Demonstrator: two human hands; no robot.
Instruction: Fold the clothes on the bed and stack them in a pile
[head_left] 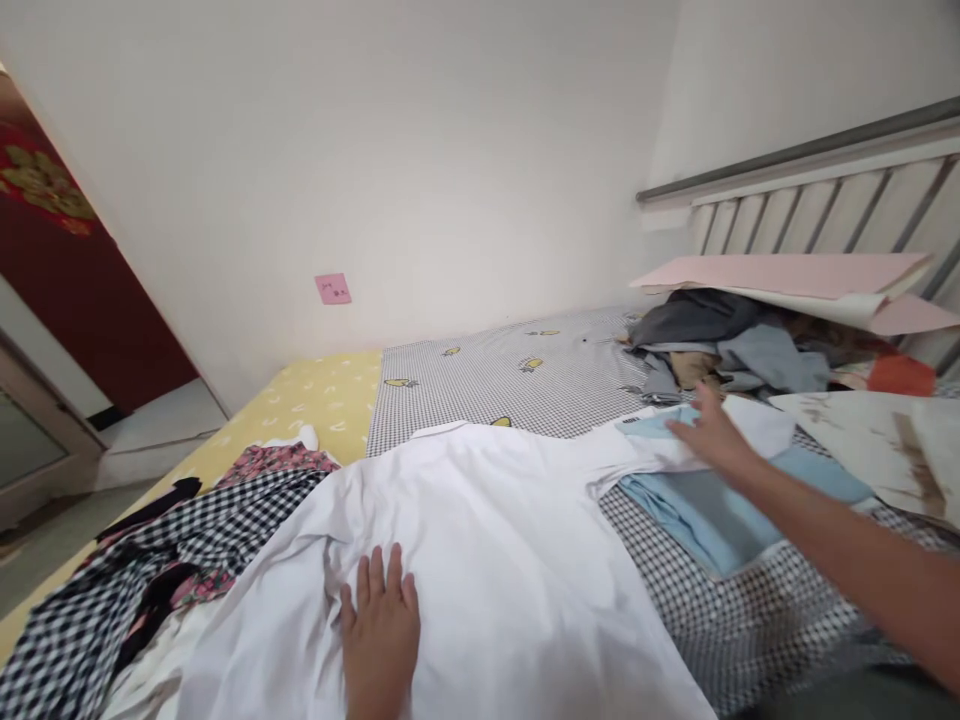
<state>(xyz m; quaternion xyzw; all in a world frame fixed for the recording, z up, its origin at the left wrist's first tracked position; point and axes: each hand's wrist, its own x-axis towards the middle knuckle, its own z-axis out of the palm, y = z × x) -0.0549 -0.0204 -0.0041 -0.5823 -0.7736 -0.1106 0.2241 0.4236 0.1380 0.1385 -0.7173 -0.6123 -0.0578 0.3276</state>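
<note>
A white shirt (pixel 487 560) lies spread over the bed, its collar end toward the wall and one sleeve (pixel 630 450) stretched to the right. My left hand (pixel 381 630) rests flat on the shirt's left part, fingers extended. Over at the sleeve's far end, my right hand (pixel 709 430) has its thumb and a finger apart; whether it touches the cloth is not clear. Just below that hand is a folded light blue garment (pixel 705 515), partly covered by the sleeve.
Black-and-white checked clothes (pixel 247 510) and floral cloth (pixel 277 460) are heaped at left. Dark and grey clothes (pixel 705 320) pile up at right under pink card (pixel 787 272). Behind are the wall (pixel 487 180) and a radiator (pixel 817 215). A checked bedsheet (pixel 465 385) covers the bed.
</note>
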